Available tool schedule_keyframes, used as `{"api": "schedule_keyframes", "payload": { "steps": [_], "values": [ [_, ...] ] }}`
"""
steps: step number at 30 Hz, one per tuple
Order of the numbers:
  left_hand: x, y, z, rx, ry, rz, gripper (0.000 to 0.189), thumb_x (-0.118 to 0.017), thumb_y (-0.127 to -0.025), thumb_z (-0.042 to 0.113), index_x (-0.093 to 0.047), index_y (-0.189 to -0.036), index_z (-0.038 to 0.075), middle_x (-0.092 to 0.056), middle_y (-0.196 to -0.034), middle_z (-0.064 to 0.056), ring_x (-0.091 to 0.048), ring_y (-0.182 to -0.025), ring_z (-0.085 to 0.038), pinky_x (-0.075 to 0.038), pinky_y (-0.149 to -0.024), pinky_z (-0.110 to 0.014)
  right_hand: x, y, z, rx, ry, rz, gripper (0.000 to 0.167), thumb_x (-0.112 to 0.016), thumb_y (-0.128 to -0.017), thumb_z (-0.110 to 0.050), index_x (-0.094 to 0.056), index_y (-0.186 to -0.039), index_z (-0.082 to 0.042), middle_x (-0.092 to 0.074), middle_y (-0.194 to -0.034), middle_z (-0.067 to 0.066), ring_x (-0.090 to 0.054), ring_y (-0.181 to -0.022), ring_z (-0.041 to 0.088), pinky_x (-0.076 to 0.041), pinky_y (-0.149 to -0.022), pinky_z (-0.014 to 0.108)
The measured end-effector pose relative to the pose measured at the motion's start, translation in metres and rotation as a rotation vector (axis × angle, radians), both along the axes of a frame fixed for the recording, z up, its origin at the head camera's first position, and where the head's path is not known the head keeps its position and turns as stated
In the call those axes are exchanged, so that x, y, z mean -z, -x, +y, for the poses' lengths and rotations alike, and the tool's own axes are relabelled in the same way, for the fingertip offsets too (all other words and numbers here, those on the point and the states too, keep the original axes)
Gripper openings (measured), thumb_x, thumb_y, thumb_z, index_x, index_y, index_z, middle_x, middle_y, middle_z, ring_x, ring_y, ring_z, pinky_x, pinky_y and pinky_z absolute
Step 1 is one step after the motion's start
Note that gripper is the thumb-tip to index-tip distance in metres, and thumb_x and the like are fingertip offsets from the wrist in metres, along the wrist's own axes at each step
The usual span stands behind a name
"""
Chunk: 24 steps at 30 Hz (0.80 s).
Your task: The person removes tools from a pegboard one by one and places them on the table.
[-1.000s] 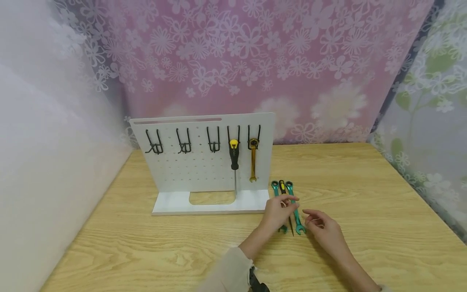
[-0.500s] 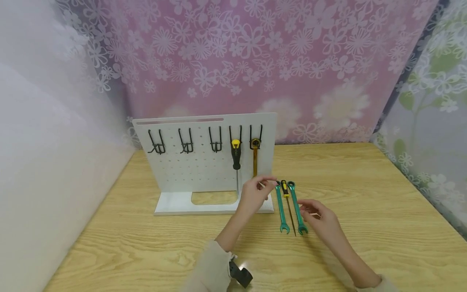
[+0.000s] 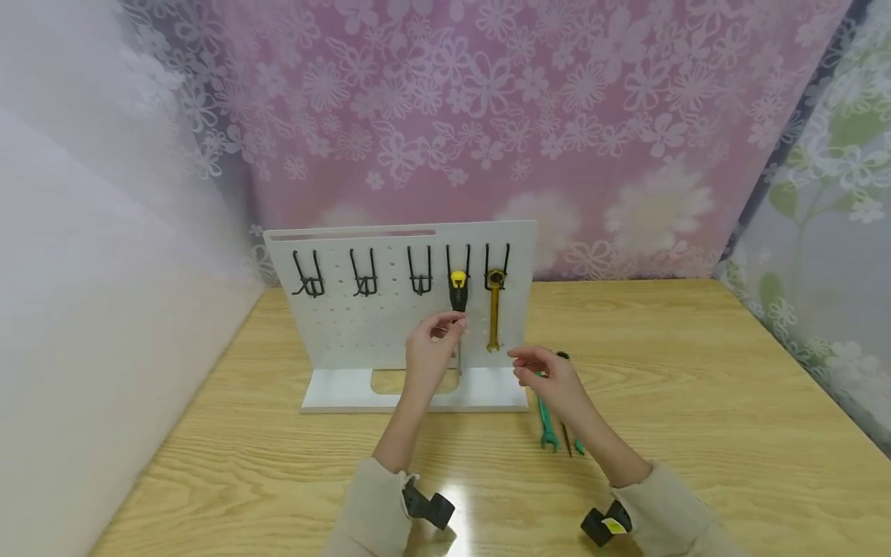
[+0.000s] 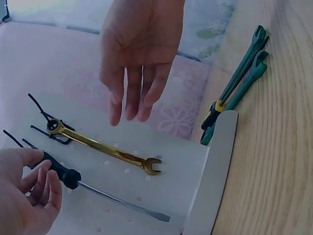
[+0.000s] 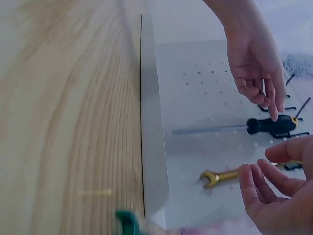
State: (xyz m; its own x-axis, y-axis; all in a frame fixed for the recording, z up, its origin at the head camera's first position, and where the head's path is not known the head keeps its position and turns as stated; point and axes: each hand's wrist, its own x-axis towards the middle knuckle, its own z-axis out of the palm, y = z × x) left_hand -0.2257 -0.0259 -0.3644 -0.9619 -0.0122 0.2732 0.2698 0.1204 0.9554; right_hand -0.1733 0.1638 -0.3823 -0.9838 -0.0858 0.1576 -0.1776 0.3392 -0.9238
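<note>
A black screwdriver with a yellow-topped handle (image 3: 458,297) hangs from a hook on the white pegboard (image 3: 355,329). My left hand (image 3: 430,356) is in front of it, fingertips right at the handle and fingers loosely bent; the right wrist view has one fingertip against the handle (image 5: 274,124). To its right hangs a gold combination wrench (image 3: 494,313), ring end up. My right hand (image 3: 553,387) is held near this wrench, relaxed and holding nothing; in the left wrist view its fingers (image 4: 132,98) point down above the wrench (image 4: 102,147).
Two green wrenches (image 4: 239,90) and a small black-and-yellow screwdriver (image 4: 212,115) lie on the wooden table (image 3: 244,472) right of the board, partly behind my right hand in the head view. Bare black hooks (image 3: 420,282) project from the board's left part. The board's base (image 3: 334,393) sticks out forward.
My left hand has moved left from over the loose tools to the hanging screwdriver. My right hand has come left and up toward the board, now covering part of the loose tools.
</note>
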Motion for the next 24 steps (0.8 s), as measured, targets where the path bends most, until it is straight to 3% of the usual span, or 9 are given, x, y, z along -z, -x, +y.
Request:
{"api": "schedule_keyframes", "payload": {
  "steps": [5,9,13,18,24],
  "values": [
    [0.002,0.004,-0.005,-0.072,-0.041,0.062,0.022,-0.065,-0.086,0.014,-0.063,-0.104,0.002,-0.06,-0.093,-0.006,-0.056,-0.086,-0.021,-0.051,-0.072,-0.033,0.006,0.018,-0.029,-0.055,0.017,-0.093,0.032,-0.055,-0.092,-0.008,-0.053,-0.121,0.004,-0.055,-0.112,0.02,-0.055,-0.1,0.031,-0.046,-0.084,0.044],
    [0.002,0.008,-0.004,-0.03,-0.074,0.02,0.029,-0.065,-0.086,0.012,-0.058,-0.112,0.0,-0.059,-0.104,-0.01,-0.056,-0.096,-0.023,-0.048,-0.081,-0.034,0.013,0.031,-0.049,-0.092,0.111,-0.212,0.04,-0.051,-0.092,-0.007,-0.043,-0.129,0.007,-0.049,-0.122,0.025,-0.048,-0.109,0.037,-0.04,-0.092,0.047],
    [0.003,0.013,0.004,0.004,-0.113,-0.014,0.033,-0.064,-0.086,0.009,-0.055,-0.116,-0.001,-0.058,-0.108,-0.013,-0.056,-0.101,-0.025,-0.047,-0.085,-0.032,0.02,0.039,-0.061,-0.105,0.156,-0.262,0.043,-0.048,-0.092,-0.004,-0.038,-0.131,0.01,-0.044,-0.125,0.029,-0.044,-0.114,0.04,-0.037,-0.094,0.049],
    [0.003,0.015,0.012,-0.013,-0.144,-0.004,0.032,-0.062,-0.087,0.004,-0.054,-0.116,-0.004,-0.058,-0.107,-0.016,-0.056,-0.102,-0.027,-0.047,-0.085,-0.03,0.026,0.04,-0.068,-0.08,0.14,-0.25,0.035,-0.051,-0.089,0.0,-0.047,-0.123,0.011,-0.052,-0.116,0.027,-0.049,-0.107,0.038,-0.039,-0.09,0.049],
    [0.001,0.014,0.013,-0.009,-0.234,-0.011,0.032,-0.062,-0.085,-0.001,-0.053,-0.116,-0.007,-0.057,-0.107,-0.019,-0.055,-0.101,-0.031,-0.048,-0.083,-0.031,0.026,0.034,-0.073,-0.03,0.047,-0.133,0.024,-0.056,-0.084,0.005,-0.057,-0.108,0.009,-0.06,-0.098,0.019,-0.057,-0.09,0.03,-0.048,-0.077,0.042]
  ]
}}
